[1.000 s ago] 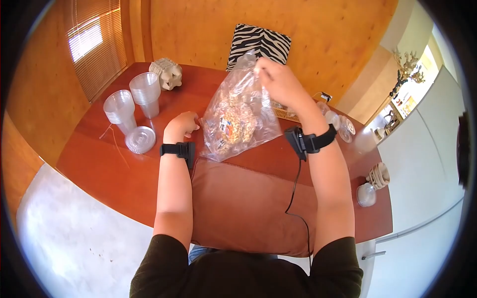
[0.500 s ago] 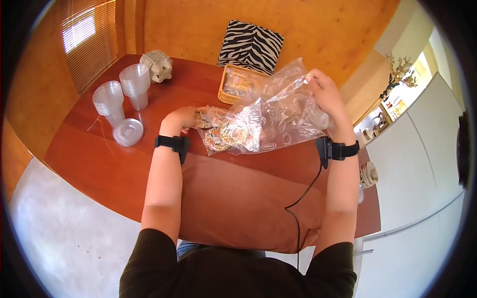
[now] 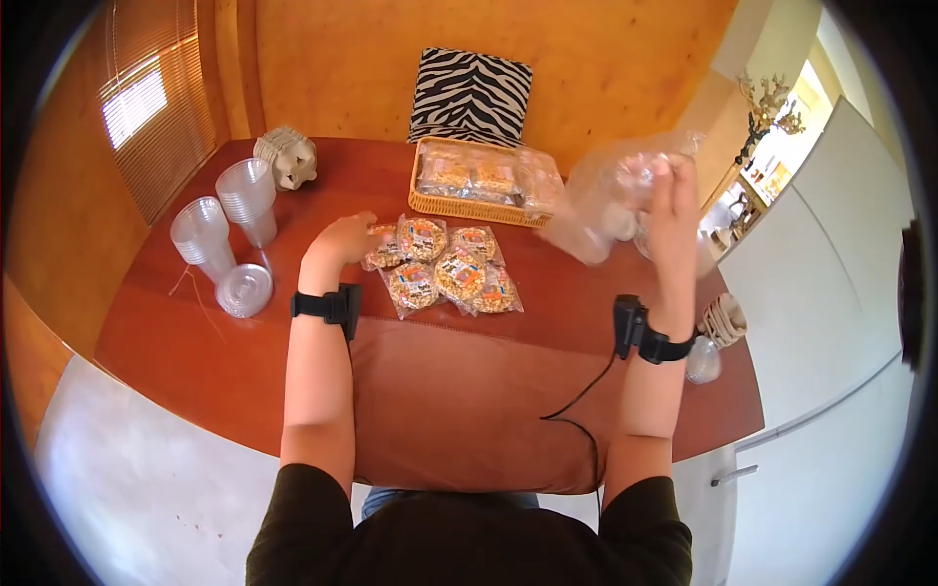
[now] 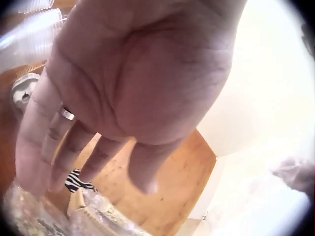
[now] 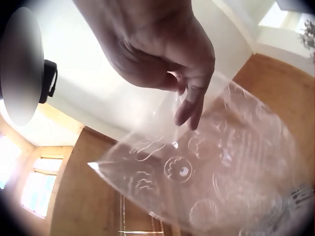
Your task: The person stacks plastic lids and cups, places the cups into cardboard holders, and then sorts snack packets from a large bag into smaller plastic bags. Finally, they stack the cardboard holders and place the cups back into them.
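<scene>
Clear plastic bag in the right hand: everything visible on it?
The clear plastic bag looks thin, limp and creased. The right wrist view shows pale printing on it, including round emblems; any lettering is too faint to read. The right hand pinches it near one edge, and it hangs over the right side of the table. No contents show inside. In the head view it is blurred and overlaps the basket; whether they touch is unclear.

No words or numbers can be read. Print on the clear plastic packets of round, golden snacks (image 3: 460, 274) is too small; whitish markings on the transparent plastic bag (image 5: 216, 164) are illegible.
</scene>
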Demonstrator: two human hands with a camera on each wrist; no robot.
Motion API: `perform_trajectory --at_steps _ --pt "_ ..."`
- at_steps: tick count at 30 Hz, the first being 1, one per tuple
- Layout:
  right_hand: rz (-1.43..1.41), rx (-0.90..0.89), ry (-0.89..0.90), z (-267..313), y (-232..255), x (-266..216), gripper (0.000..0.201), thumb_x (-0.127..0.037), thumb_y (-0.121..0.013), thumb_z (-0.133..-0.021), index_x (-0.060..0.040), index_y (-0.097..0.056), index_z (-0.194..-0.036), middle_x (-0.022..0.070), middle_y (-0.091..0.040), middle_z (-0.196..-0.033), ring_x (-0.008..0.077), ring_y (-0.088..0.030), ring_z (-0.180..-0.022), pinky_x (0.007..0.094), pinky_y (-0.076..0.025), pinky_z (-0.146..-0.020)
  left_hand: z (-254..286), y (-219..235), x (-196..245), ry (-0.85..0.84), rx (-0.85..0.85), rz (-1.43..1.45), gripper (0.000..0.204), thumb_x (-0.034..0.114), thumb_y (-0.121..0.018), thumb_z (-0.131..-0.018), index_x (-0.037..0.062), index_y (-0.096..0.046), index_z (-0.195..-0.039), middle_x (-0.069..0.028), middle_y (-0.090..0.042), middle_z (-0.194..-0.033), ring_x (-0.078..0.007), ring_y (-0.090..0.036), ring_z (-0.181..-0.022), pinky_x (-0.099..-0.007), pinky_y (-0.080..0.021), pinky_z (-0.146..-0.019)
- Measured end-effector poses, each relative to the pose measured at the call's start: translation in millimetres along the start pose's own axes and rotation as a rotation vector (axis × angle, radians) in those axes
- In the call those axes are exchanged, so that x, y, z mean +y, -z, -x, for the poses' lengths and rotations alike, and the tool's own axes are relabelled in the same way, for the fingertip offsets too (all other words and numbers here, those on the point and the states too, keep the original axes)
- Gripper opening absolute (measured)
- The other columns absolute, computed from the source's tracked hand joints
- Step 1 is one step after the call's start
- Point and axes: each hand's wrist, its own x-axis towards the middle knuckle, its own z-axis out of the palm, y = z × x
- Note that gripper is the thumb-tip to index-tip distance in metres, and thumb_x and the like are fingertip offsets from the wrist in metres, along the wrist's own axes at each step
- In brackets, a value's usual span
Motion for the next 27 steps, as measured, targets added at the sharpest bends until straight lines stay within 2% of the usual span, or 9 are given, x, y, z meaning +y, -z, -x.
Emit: perform_trajectory --at_steps 4,7,10,14,16,17,20,24,27 --pt "-0.535 -0.168 0.072 15 -88 -11 0.028 -0.023 -0.039 -0.101 -0.0015 -0.039 -0.118 0.014 -0.051 -0.128 0.0213 -0.061 -0.103 0.0304 -0.058 -0.074 17 8 40 0.067 -0.134 0.709 0.082 0.068 -0.025 -0.091 0.0092 -0.016 -0.147 -0.0235 -0.06 -0.115 -0.0313 -0.065 -0.093 -0.0371 -0.056 -0.074" --pt "-0.708 -0.247 0.039 30 -138 -23 0.03 -0.019 -0.036 -0.101 -0.0009 -0.035 -0.124 0.0172 -0.05 -0.128 0.0241 -0.061 -0.104 0.0327 -0.058 -0.079 32 24 57 -0.157 -0.075 1.143 0.089 0.073 -0.018 -0.087 0.0117 0.002 -0.149 -0.0258 -0.058 -0.116 -0.0299 -0.065 -0.093 -0.0388 -0.056 -0.078" --pt "-0.79 -0.414 -0.149 52 -190 8 0.031 -0.019 -0.038 -0.1 -0.0006 -0.034 -0.124 0.0172 -0.052 -0.127 0.0237 -0.061 -0.105 0.0336 -0.057 -0.082 32 30 44 -0.186 0.222 1.307 0.079 0.053 -0.043 -0.094 0.0117 -0.003 -0.149 -0.021 -0.054 -0.123 -0.0253 -0.062 -0.095 -0.0329 -0.055 -0.079" --pt "-0.588 -0.799 -0.441 66 -215 43 0.028 -0.019 -0.047 -0.097 0.0001 -0.042 -0.117 0.0133 -0.056 -0.12 0.0232 -0.063 -0.1 0.0343 -0.057 -0.077 11 31 -10 -0.15 0.475 0.992 0.074 0.012 -0.062 -0.088 0.0106 -0.018 -0.147 -0.014 -0.055 -0.117 -0.0185 -0.059 -0.091 -0.0261 -0.051 -0.069" --pt "-0.349 -0.907 -0.327 62 -217 65 0.021 -0.016 -0.053 -0.093 -0.0009 -0.05 -0.107 0.012 -0.06 -0.109 0.0205 -0.064 -0.095 0.0322 -0.056 -0.072 6 29 -27 -0.098 0.544 0.883 0.076 -0.002 -0.064 -0.082 0.0099 -0.024 -0.145 -0.0108 -0.056 -0.112 -0.0153 -0.057 -0.088 -0.0246 -0.049 -0.066" --pt "-0.227 -0.956 -0.27 59 -217 80 0.017 -0.014 -0.056 -0.092 -0.0013 -0.053 -0.102 0.0114 -0.063 -0.103 0.0192 -0.065 -0.092 0.0311 -0.056 -0.07 1 26 -35 -0.071 0.588 0.822 0.075 -0.003 -0.062 -0.082 0.0087 -0.024 -0.145 -0.0101 -0.056 -0.109 -0.0157 -0.056 -0.089 -0.0256 -0.049 -0.068" --pt "0.153 -0.564 -0.163 46 -222 153 0.013 -0.009 -0.063 -0.08 -0.0028 -0.059 -0.091 0.0123 -0.064 -0.075 0.0198 -0.066 -0.074 0.0352 -0.053 -0.062 -11 14 -63 -0.04 0.596 0.764 0.078 -0.003 -0.066 -0.077 0.0042 -0.025 -0.143 -0.0121 -0.056 -0.105 -0.0167 -0.056 -0.088 -0.0264 -0.05 -0.07" --pt "0.635 -0.117 0.093 34 -206 190 0.048 -0.007 -0.065 -0.074 -0.0058 -0.051 -0.12 0.0211 -0.055 -0.11 0.0354 -0.054 -0.106 0.043 -0.047 -0.083 -48 -19 -119 -0.001 0.805 -0.039 0.085 0.013 -0.072 -0.074 0.0013 -0.023 -0.142 -0.027 -0.042 -0.131 -0.0408 -0.046 -0.115 -0.0437 -0.039 -0.098" --pt "0.795 -0.34 0.024 22 -191 179 0.062 -0.007 -0.066 -0.072 -0.0067 -0.043 -0.13 0.0224 -0.047 -0.122 0.0382 -0.044 -0.117 0.0438 -0.042 -0.091 -21 -8 -68 0.145 0.706 -0.008 0.09 0.032 -0.073 -0.075 0.0034 -0.023 -0.144 -0.0316 -0.03 -0.141 -0.046 -0.027 -0.132 -0.0468 -0.03 -0.107"
